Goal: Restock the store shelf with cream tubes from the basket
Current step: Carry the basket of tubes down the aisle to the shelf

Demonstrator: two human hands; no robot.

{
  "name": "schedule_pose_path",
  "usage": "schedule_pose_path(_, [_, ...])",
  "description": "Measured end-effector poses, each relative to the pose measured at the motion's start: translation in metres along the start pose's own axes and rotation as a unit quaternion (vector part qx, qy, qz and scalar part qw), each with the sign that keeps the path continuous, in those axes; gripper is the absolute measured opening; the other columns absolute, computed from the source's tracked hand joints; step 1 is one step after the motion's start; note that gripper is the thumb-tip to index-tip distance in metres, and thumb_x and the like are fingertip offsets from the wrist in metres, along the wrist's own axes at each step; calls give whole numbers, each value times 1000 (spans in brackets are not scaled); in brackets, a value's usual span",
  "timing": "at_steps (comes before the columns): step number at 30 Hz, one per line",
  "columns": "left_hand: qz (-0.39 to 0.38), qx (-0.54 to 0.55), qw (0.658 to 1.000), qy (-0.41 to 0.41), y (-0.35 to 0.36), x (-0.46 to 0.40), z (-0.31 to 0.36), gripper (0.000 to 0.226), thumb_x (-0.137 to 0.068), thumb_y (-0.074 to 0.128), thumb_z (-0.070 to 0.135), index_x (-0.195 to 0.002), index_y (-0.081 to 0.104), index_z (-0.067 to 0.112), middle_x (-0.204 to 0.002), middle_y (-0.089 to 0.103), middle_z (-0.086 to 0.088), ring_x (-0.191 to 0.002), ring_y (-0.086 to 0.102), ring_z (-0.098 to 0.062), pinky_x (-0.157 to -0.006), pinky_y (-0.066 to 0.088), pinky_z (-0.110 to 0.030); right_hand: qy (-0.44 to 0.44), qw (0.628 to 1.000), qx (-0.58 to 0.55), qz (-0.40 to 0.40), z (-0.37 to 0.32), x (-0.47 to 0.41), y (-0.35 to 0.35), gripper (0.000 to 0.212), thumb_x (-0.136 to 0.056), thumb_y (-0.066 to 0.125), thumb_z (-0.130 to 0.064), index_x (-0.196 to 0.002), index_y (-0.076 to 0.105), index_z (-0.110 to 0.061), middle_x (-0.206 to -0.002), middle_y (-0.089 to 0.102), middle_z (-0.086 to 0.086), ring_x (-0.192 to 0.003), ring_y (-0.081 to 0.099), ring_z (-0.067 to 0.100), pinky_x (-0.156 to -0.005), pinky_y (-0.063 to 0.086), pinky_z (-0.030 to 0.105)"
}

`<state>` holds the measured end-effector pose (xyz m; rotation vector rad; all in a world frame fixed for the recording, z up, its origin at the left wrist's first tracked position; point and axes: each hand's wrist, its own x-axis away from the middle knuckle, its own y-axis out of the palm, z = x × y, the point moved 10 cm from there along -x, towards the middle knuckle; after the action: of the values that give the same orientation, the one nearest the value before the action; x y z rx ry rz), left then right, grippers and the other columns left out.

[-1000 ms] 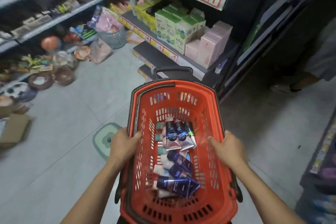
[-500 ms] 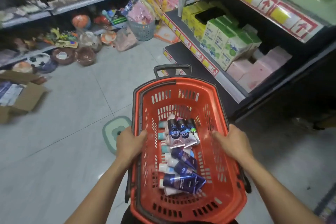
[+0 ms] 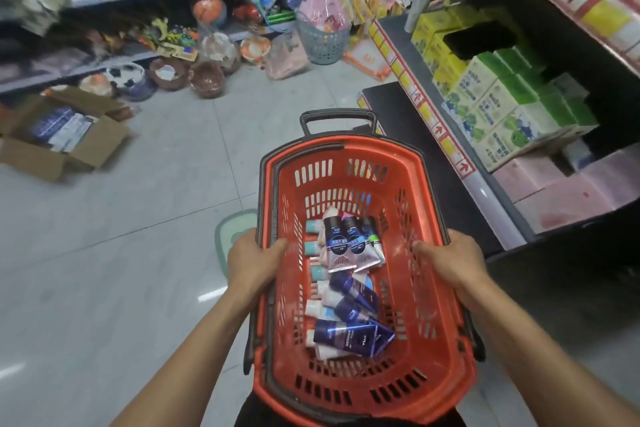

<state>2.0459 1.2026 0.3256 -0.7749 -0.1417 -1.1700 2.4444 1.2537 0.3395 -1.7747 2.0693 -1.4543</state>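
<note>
I carry a red plastic basket (image 3: 349, 156) with black handles in front of me, above the floor. My left hand (image 3: 251, 262) grips its left rim and my right hand (image 3: 453, 262) grips its right rim, fingers curled over the edges. Several cream tubes (image 3: 346, 284), dark blue, pink and white, lie in a loose pile on the basket's bottom. The store shelf (image 3: 460, 163) runs along the right, with green and white boxes (image 3: 502, 114) and pink boxes (image 3: 568, 187) on it.
An open cardboard box (image 3: 65, 139) sits on the tiled floor at left. Bowls, balls and a grey laundry basket (image 3: 322, 42) crowd the foot of the far shelves. A small green mat (image 3: 230, 229) lies under the basket's left side.
The view has turned left and moved along the aisle; the right shelf has slid toward the right edge and the cardboard box has come into view. Both hands keep their grip on the basket.
</note>
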Motion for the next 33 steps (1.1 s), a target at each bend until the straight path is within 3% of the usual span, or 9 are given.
schedule_pose_path(5, [10, 72, 996, -53, 26, -2, 1, 32, -94, 73, 48, -117, 62, 30, -95, 78, 6, -74, 79, -13, -76, 66, -42, 36, 995, -61, -76, -3, -56, 14, 47, -82, 85, -20, -126, 69, -12, -91, 78, 7, -57, 75, 16, -52, 57, 27])
schedule_pose_path(9, [20, 111, 990, -89, 48, -7, -4, 38, -96, 73, 42, -127, 60, 24, -96, 77, 6, -71, 79, -11, -63, 61, -31, 59, 987, -84, -125, -3, -93, 29, 61, -84, 83, -12, -140, 59, -6, -97, 76, 15, -54, 74, 18, -42, 52, 23])
schedule_pose_path(14, [3, 167, 975, -144, 82, -36, -35, 28, -98, 74, 29, -123, 63, 22, -90, 79, 5, -74, 79, -15, -65, 61, -31, 96, 978, -95, -158, 8, -134, 58, 76, -84, 83, -9, -151, 46, -8, -108, 74, 19, -68, 77, 28, -53, 60, 33])
schedule_pose_path(18, [-83, 208, 954, -198, 112, -71, -68, 35, -99, 71, 13, -131, 61, 19, -102, 82, 0, -93, 80, -23, -91, 62, -49, 148, 972, -87, -159, 29, -168, 93, 39, -87, 77, -2, -123, 63, -7, -90, 77, 15, -63, 77, 26, -54, 62, 38])
schedule_pose_path(20, [-127, 213, 945, -211, 130, -92, -83, 41, -97, 71, 7, -134, 59, 17, -108, 81, -5, -99, 79, -26, -98, 59, -53, 173, 968, -89, -160, 42, -188, 115, 46, -82, 79, -4, -124, 64, -9, -93, 77, 15, -69, 78, 31, -66, 65, 50])
schedule_pose_path(24, [-142, 246, 931, -230, 165, -141, -116, 39, -96, 66, -2, -130, 62, 17, -106, 81, -9, -95, 79, -27, -87, 61, -47, 231, 950, -134, -160, 86, -236, 177, 55, -66, 79, -6, -119, 67, -2, -94, 77, 24, -81, 77, 43, -74, 60, 67])
schedule_pose_path(27, [-159, 277, 922, -220, 194, -180, -147, 41, -95, 63, -6, -131, 65, 15, -114, 78, -15, -104, 77, -35, -86, 62, -49, 236, 950, -140, -149, 122, -276, 229, 67, -43, 82, -22, -107, 76, -4, -92, 78, 20, -82, 77, 41, -76, 61, 64])
schedule_pose_path(30, [-170, 302, 911, -222, 225, -223, -191, 44, -92, 63, -10, -131, 67, 11, -121, 74, -23, -109, 74, -44, -89, 62, -55, 207, 964, -128, -104, 140, -320, 267, 43, -57, 79, -19, -99, 79, -11, -82, 79, 13, -75, 77, 36, -73, 63, 58])
schedule_pose_path(33, [-174, 300, 907, -239, 253, -257, -226, 46, -91, 58, -14, -130, 67, 9, -122, 73, -26, -108, 74, -44, -88, 62, -57, 200, 972, -100, -75, 153, -352, 297, 36, -65, 77, -22, -100, 79, -17, -82, 79, 8, -76, 77, 32, -75, 64, 54])
